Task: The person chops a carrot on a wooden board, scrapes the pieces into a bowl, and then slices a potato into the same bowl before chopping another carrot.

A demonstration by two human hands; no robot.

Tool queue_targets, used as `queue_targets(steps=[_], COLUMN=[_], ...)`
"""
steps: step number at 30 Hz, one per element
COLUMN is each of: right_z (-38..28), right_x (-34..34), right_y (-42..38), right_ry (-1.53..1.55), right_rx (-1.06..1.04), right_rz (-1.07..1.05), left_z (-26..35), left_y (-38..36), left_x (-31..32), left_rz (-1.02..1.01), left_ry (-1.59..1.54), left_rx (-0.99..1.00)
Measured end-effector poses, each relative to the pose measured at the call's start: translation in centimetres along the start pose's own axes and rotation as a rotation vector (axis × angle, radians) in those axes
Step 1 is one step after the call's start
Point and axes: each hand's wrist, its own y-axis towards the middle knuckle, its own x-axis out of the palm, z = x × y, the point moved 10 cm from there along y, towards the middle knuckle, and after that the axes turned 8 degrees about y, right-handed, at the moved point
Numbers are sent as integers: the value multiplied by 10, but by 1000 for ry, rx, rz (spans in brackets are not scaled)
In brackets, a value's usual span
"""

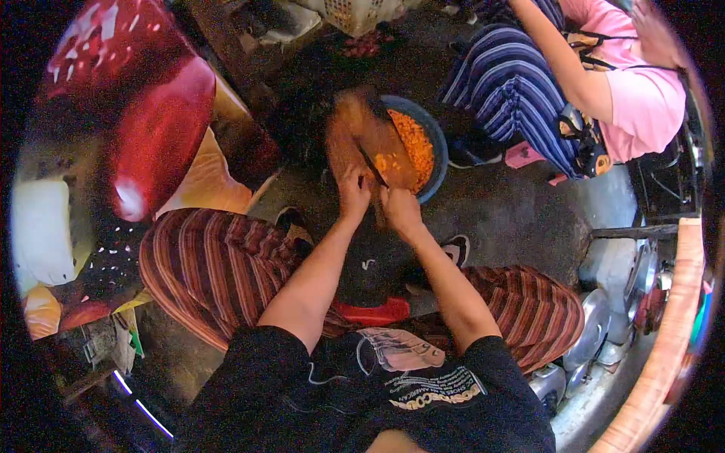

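A wooden chopping board (351, 128) lies partly over a blue basin (436, 136) at the upper middle. Inside the basin is a heap of finely cut orange pieces (415, 143), and a few more pieces (387, 164) rest at the board's right part. My right hand (402, 209) is closed round the handle end of a dark knife (370, 160), whose blade slants up and left across the board. Just left of it, my left hand (353, 192) has its fingers bent together at the board's near edge; what they hold, if anything, is too small to name.
Another person (604, 90) in a pink top and striped trousers sits at the upper right. Metal pots (593, 325) stand at the right. A table with a red patterned cover (162, 136) is at the left. A light basket (355, 15) stands at the top.
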Motion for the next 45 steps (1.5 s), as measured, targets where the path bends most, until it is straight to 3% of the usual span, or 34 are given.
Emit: queue_targets(steps=[3, 6, 15, 18, 23, 27, 30, 33, 37, 40, 42, 43, 45], right_z=[11, 12, 7, 11, 11, 9, 20, 27, 15, 26, 44, 41, 53], right_x=[14, 4, 13, 6, 10, 13, 2, -3, -4, 0, -9, -20, -41], right_y=[2, 7, -3, 6, -10, -8, 6, 1, -7, -4, 3, 6, 13], right_ry=[-56, -33, -29, 56, 14, -17, 92, 191, 128, 97, 43, 48, 1], right_rx=[27, -15, 30, 42, 100, 78, 36, 19, -63, -72, -120, -114, 35], right_rz=[-2, 93, 72, -3, -21, 14, -26, -14, -135, -162, -97, -92, -79], left_z=[21, 19, 11, 16, 12, 14, 24, 5, 13, -3, 18, 21, 26], left_y=[7, 12, 7, 8, 8, 8, 14, 11, 27, 27, 14, 8, -7], left_x=[-16, -10, -5, -9, -7, -7, -17, -15, -45, -37, -17, -14, 11], left_rz=[98, 26, -47, 74, -43, -57, 102, -5, 157, 62, 27, 21, -191], left_ry=[109, 74, 63, 41, 89, 92, 116, 9, 57, 152, 346, 346, 536], left_rx=[18, 25, -24, 115, -71, -51, 66, -70, -53, -149, 73, 80, 158])
